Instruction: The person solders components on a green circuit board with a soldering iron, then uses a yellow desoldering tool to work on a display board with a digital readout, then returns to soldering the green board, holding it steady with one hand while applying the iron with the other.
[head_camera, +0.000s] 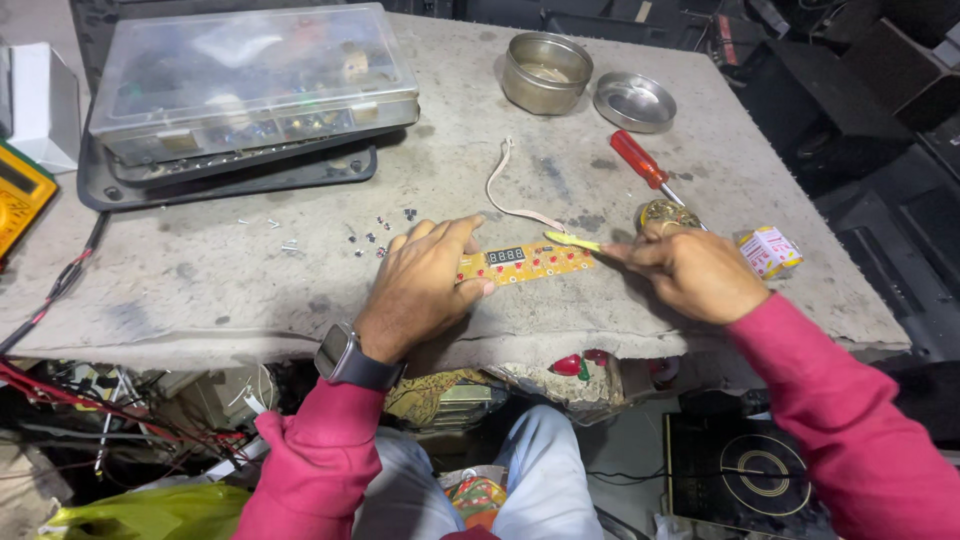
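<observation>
A narrow yellow circuit board (530, 262) with red buttons and a small digit display lies on the worn grey table (250, 290). My left hand (425, 285) presses on the board's left end, fingers curled over it. My right hand (690, 270) pinches yellow tweezers (572, 241) whose tip rests above the board's right end. A white ribbon cable (505, 195) runs from the board toward the back.
A clear plastic parts box (250, 75) sits on a black tray at the back left. A steel bowl (545, 72) and lid (634, 101), a red-handled screwdriver (640, 162), a solder coil (665, 215), a small carton (768, 250), scattered tiny components (370, 238) and a yellow multimeter (15, 195) lie around.
</observation>
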